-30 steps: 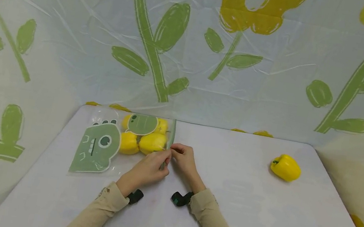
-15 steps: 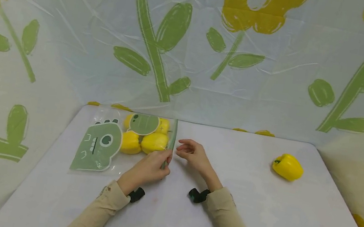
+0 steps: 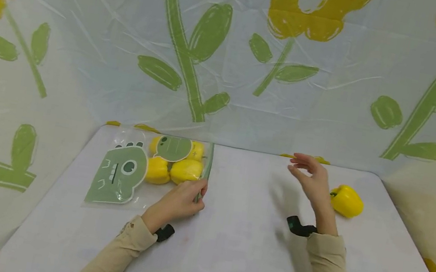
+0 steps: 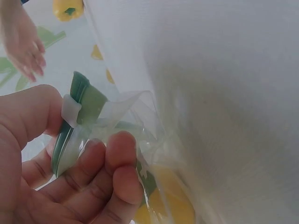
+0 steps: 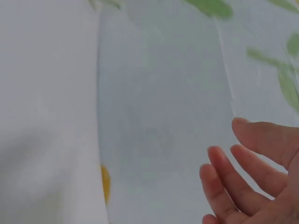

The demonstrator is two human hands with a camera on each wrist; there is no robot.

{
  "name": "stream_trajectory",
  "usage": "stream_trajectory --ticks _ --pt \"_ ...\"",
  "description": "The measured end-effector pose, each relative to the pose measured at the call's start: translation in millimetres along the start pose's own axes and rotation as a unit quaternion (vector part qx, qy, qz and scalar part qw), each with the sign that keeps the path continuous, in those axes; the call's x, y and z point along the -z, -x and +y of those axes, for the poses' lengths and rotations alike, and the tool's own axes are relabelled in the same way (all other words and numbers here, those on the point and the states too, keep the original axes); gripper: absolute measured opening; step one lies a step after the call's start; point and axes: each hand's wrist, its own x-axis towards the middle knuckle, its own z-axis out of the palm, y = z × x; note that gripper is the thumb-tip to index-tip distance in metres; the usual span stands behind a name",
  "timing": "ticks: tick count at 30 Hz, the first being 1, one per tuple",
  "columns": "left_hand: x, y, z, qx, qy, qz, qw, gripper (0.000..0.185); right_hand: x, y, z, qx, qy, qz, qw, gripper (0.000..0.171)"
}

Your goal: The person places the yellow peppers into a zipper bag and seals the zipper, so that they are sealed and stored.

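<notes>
A clear zip bag [image 3: 118, 182] with green monster prints lies at the table's left, holding several yellow bell peppers [image 3: 187, 170]. My left hand [image 3: 177, 201] grips the near end of its green-edged mouth. In the left wrist view, a white slider [image 4: 71, 111] sits on the green zip strip [image 4: 63, 144] beside the thumb. My right hand [image 3: 313, 182] is raised above the table, fingers apart and holding nothing. Just right of it lies a loose yellow bell pepper [image 3: 348, 202], its stem toward the hand. In the right wrist view the fingers are bare against the backdrop.
The white table [image 3: 232, 262] reaches back to a hanging cloth [image 3: 331, 125] printed with flowers, which also encloses both sides. Black wrist cameras [image 3: 299, 226] stick out from both sleeves, low over the tabletop.
My right hand has left the bag's mouth and moved right, up to the loose bell pepper, its fingers spreading. The left hand has kept its grip on the bag.
</notes>
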Motion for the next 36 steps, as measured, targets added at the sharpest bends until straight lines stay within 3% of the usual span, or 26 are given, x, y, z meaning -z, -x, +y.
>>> stream_trajectory --ticks 4,9,13,16,22,30,36 --pt "-1.0 1.0 0.7 0.007 0.005 -0.013 0.9999 0.023 34.3 13.1 14.0 -0.044 0.025 0.109 0.993 0.043" --pt "-0.5 3.7 1.3 0.014 0.010 -0.018 0.9997 0.023 63.2 26.1 36.4 -0.100 0.048 0.194 0.975 0.043" --pt "0.8 4.0 1.1 0.016 0.008 -0.019 0.9997 0.023 78.5 33.8 54.3 -0.154 0.058 0.181 0.970 0.057" --pt "1.2 3.6 1.1 0.016 0.005 -0.019 0.9997 0.023 84.8 39.1 69.0 -0.182 0.073 0.129 0.972 0.071" --pt "0.4 2.8 1.7 0.016 0.002 -0.021 0.9996 0.023 85.2 45.2 93.8 -0.182 0.102 0.051 0.977 0.082" --pt "-0.1 1.9 2.3 0.015 0.001 -0.019 0.9997 0.024 86.3 48.0 101.9 -0.166 0.105 0.032 0.980 0.087" --pt "0.3 1.3 2.8 0.009 -0.002 -0.015 0.9998 0.024 83.1 46.9 103.0 -0.186 0.083 0.057 0.977 0.089"
